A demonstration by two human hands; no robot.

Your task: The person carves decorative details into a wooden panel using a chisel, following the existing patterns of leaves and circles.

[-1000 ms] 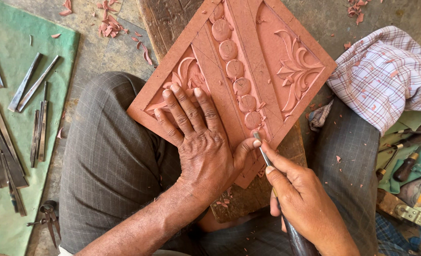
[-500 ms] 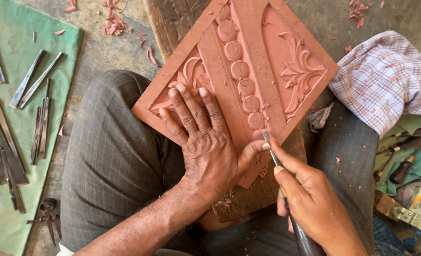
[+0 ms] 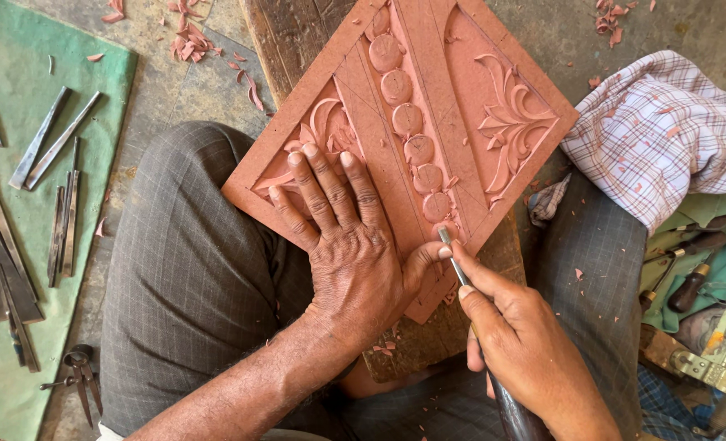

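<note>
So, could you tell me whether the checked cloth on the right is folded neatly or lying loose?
Lying loose. The checked cloth sits crumpled in uneven folds beside the carved slab, with reddish chips scattered over it.

The carved slab [image 3: 428, 122] lies tilted on a wooden block [image 3: 297, 33] across the person's lap. The left hand [image 3: 346, 245] rests flat on the slab's 7 o'clock part; at 5 o'clock of it the right hand [image 3: 526, 351] holds a chisel [image 3: 454, 257] with its tip on the slab's lower edge. A mat [image 3: 20, 98] bearing metal tools [image 3: 28, 212] lies at 9 o'clock, a folded cloth [image 3: 665, 131] at 3 o'clock.
</note>
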